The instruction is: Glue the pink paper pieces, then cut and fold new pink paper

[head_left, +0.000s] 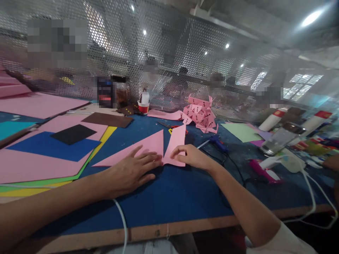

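Note:
A pink paper sheet [148,146] lies on the blue table [174,197], folded so that one flap stands up at its right side. My left hand [129,171] rests flat on the sheet's near edge, fingers stretched out and together. My right hand [192,157] is at the foot of the raised flap, its fingers curled and pinching the paper's lower right edge.
Stacked pink, blue, black, green and yellow sheets [50,148] lie at the left. A heap of folded pink pieces [200,114] sits at the back, by a red cup [143,106]. A blue glue gun [217,141], cables, a pink tool [261,171], and bottles [271,120] crowd the right. A perforated metal screen runs behind.

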### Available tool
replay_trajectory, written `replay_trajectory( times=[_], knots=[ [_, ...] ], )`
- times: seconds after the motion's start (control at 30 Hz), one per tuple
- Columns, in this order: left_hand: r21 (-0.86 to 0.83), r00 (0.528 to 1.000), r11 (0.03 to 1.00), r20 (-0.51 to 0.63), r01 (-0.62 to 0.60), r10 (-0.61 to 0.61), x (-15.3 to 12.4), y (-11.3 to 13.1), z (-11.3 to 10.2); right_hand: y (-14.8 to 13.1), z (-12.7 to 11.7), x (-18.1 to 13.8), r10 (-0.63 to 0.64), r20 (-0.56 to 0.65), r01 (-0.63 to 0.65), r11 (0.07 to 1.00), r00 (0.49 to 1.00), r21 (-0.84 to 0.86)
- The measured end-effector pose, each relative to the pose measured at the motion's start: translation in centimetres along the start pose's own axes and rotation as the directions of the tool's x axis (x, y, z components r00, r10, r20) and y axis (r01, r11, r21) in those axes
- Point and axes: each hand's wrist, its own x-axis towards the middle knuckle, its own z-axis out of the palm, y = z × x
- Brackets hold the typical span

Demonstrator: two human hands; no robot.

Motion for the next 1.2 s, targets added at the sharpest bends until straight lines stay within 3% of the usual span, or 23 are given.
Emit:
replay_trajectory(
  times=[0.57, 1.2],
  knots=[
    [-0.036, 0.999, 0.999, -0.038, -0.001, 0.0, -0.12, 0.13, -0.25, 0.21, -0.27, -0.15, -0.017, 0.019, 0.017, 1.0, 1.0, -0.017],
    [-0.052, 1.0, 0.999, -0.005, 0.011, -0.011, -0.1, 0.17, -0.4, 0.1, -0.38, -0.25, -0.012, 0.045, 0.013, 1.0, 0.999, -0.02]
  ],
)
